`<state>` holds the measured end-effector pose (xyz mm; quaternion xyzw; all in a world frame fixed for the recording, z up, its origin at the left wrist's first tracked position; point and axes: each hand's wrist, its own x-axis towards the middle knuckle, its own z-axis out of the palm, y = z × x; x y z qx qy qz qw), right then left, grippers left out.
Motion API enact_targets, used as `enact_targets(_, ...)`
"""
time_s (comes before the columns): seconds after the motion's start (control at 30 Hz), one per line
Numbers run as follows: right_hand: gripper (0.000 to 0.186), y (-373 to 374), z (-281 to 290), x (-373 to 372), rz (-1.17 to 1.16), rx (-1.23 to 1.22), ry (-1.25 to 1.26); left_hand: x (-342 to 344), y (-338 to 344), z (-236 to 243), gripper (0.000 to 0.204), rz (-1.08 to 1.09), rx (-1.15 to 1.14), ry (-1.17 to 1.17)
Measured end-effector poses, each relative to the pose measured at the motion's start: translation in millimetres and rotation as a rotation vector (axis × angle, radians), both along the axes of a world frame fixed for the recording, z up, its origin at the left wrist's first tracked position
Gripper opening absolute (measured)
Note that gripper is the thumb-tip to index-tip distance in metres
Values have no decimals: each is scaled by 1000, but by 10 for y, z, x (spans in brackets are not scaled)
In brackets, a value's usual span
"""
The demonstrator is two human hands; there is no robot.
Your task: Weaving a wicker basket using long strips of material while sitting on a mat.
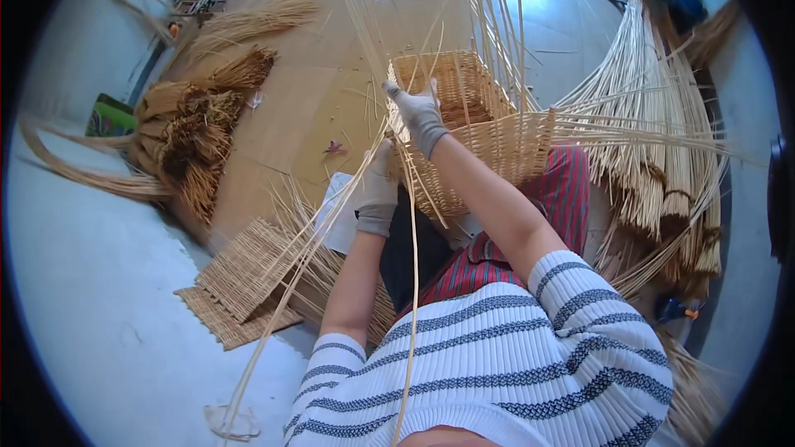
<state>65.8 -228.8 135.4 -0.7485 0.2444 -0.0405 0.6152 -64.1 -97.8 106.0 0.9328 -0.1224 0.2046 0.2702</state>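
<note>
An unfinished, square-sided wicker basket [489, 149] rests tilted over my lap, long loose strands standing up and out from its walls. My right hand [418, 114], in a pale glove with a grey cuff, is closed over the basket's left wall, with its thumb and a finger showing at the edge. Lower down on the same side, my left hand [377, 182], gloved alike, is closed around a gathering of wicker strands [344, 199] at the basket's corner. Its fingertips are mostly hidden. One long strand [414, 290] hangs down from there across my striped top.
Woven flat panels [248, 273] lie at lower left. Brown bundles [195, 128] and a green object [110, 116] stand by the left wall. Large pale cane bundles [650, 132] spread at right. Scraps litter the brown floor covering [323, 108].
</note>
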Motion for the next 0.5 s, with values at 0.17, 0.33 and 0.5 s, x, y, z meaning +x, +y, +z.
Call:
enact_targets(0.17,44,89,46,-347,173,297,-766,14,6,-5,60,-1,-63,126)
enact_targets(0.33,57,-54,224,-396,485,400,-582,-4,28,-47,59,-42,-76,95)
enact_targets(0.5,51,-172,635,-571,240,-277,-1190,40,-11,-183,61,-61,-196,131)
